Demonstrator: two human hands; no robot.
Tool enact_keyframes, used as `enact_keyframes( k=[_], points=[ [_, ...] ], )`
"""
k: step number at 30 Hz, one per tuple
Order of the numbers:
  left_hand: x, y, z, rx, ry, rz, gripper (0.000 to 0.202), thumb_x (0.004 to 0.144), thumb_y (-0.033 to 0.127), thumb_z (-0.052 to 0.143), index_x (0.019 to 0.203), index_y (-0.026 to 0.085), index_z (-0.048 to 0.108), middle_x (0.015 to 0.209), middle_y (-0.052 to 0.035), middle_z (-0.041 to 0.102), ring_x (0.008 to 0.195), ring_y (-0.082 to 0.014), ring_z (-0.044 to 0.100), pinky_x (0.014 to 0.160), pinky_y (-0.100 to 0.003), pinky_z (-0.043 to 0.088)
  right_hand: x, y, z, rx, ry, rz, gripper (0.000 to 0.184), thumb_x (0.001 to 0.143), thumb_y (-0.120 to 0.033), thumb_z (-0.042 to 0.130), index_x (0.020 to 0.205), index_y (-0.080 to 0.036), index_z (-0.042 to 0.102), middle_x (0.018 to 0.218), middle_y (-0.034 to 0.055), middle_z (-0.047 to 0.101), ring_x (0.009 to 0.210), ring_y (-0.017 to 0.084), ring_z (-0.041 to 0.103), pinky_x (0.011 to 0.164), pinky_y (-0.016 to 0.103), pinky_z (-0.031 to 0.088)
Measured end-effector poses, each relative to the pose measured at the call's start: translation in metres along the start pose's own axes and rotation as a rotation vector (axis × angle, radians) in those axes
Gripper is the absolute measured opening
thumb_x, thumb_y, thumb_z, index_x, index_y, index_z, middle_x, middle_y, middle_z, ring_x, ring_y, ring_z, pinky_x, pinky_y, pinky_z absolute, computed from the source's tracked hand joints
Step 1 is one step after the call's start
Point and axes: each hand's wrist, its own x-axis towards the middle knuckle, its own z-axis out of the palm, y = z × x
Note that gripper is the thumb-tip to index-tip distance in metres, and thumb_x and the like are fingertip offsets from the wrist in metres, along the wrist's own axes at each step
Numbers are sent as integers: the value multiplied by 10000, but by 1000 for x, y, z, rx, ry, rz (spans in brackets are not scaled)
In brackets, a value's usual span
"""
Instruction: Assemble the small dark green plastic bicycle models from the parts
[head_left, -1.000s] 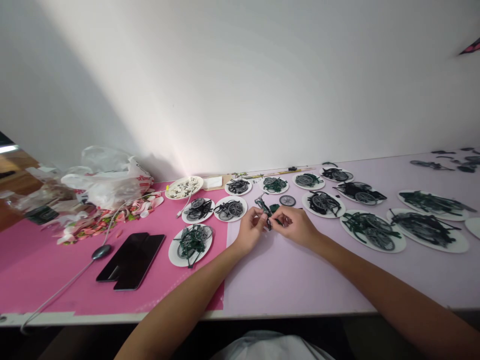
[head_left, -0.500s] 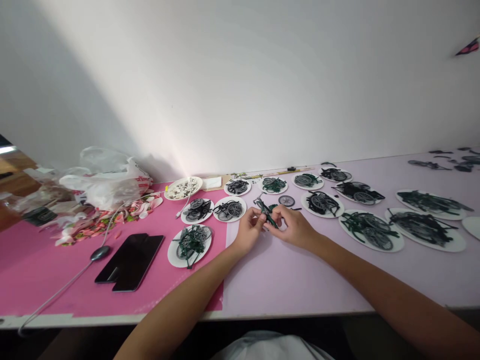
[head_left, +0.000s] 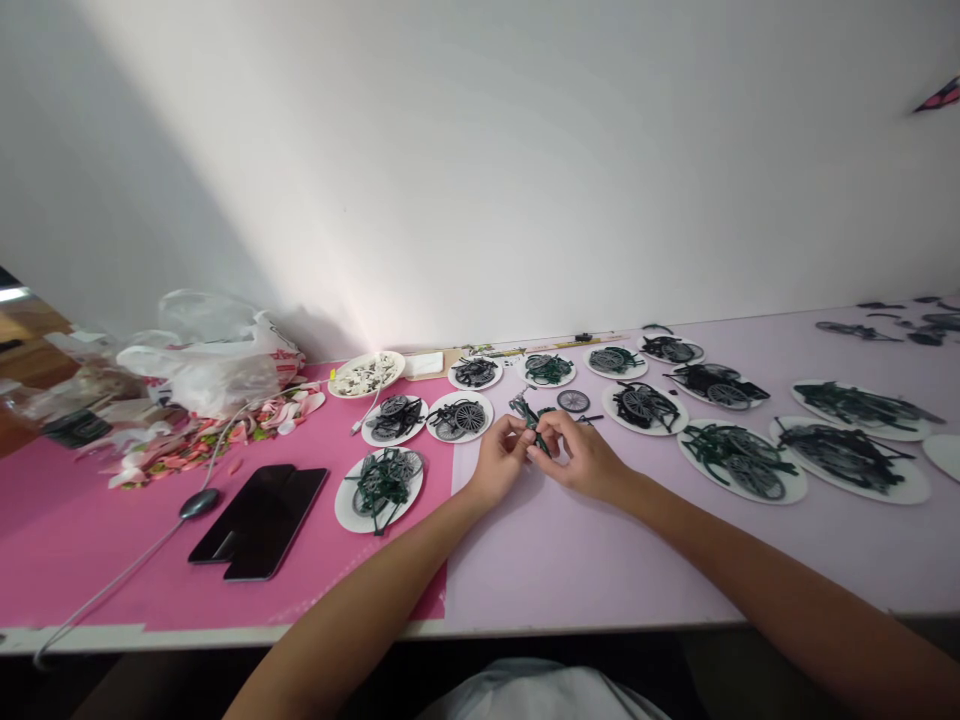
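Note:
Between the fingertips of both hands is a small dark green toy bicycle frame (head_left: 526,408), partly covered by the fingers. My left hand (head_left: 501,458) pinches it from the left, closed. From the right, my right hand (head_left: 579,452) is closed on the same piece, thumb and forefinger together. Just beyond the right hand lies a loose grey spoked wheel (head_left: 573,401), with a dark thin part (head_left: 592,417) beside it. A plate of black parts and a wheel (head_left: 460,417) stands left of my hands.
White plates with green and black bicycle parts (head_left: 742,460) spread to the right. On the pink left side are a plate of green parts (head_left: 379,490), two dark phones or tablets (head_left: 259,522), a mouse (head_left: 199,503), a bowl of white pieces (head_left: 367,375), petals (head_left: 217,440) and a plastic bag (head_left: 217,365).
The green frame has turned slightly between my fingers, and the right fingers have shifted a little closer around it. Both hands stay in nearly the same place.

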Motion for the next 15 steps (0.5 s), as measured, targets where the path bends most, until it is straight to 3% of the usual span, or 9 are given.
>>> enact_keyframes(
  k=[4,10,15],
  points=[
    [0,0,-1,-1,-24,14,551,788,694,723,872,186,527,737,16,590,589,-105,567,558,-232,467,-1,2,0,109,-46,53,263,898,-280,656,1071,-265,459,731,-52,518,587,128,480,559,260,372],
    [1,-3,-2,17,-54,37,521,837,680,680,894,175,563,776,-11,620,679,-132,587,632,-251,468,-2,9,4,317,-58,165,435,814,-357,792,932,-270,382,779,-61,473,622,122,468,564,264,410],
    [0,-4,-2,49,-35,18,528,845,688,661,921,175,561,749,10,574,624,-110,521,594,-237,428,-1,16,5,415,-64,206,535,726,-371,871,928,-271,386,832,-49,485,669,130,492,576,274,436]
  ],
)
